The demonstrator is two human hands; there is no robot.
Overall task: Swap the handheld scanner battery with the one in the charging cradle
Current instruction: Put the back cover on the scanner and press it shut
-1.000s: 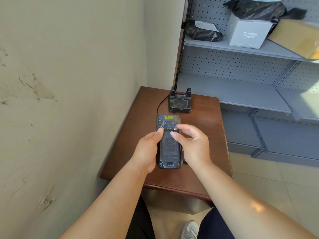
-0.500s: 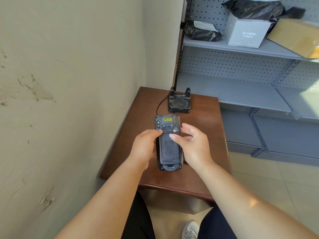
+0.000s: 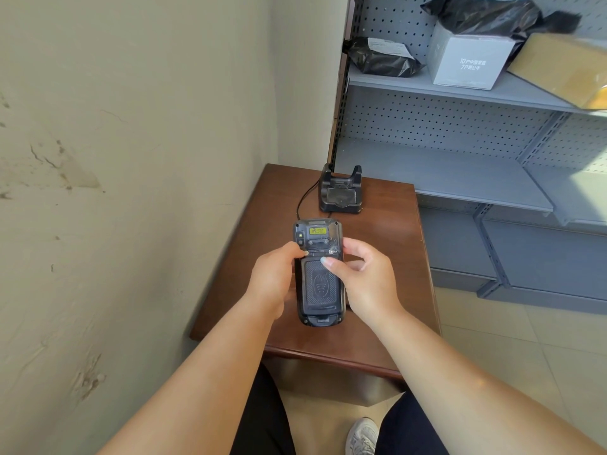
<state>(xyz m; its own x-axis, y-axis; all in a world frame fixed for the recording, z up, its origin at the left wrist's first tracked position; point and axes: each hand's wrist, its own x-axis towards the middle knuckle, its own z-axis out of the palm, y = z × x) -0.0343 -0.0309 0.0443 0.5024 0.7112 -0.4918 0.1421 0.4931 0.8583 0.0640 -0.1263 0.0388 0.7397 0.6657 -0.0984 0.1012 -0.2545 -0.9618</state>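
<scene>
The black handheld scanner (image 3: 318, 238) is held back side up above the brown table (image 3: 387, 257), its textured battery cover (image 3: 321, 284) facing me. My left hand (image 3: 271, 280) grips its left edge, thumb tip at the latch line near the top of the cover. My right hand (image 3: 364, 284) holds the right edge, thumb resting on the cover's upper part. The black charging cradle (image 3: 340, 192) stands at the table's far edge with a dark battery lying in its rear slot; a black cable runs from its left side.
A beige wall (image 3: 131, 159) runs close along the table's left side. Grey pegboard shelving (image 3: 460, 165) stands behind and right of the table, holding black bags, a white box (image 3: 469, 60) and a cardboard box. Tiled floor lies to the right; my shoe (image 3: 363, 436) shows below.
The scanner has stayed in both hands. My right thumb slid slightly down onto the cover, and my left thumb shifted along the latch line. The cradle is unchanged.
</scene>
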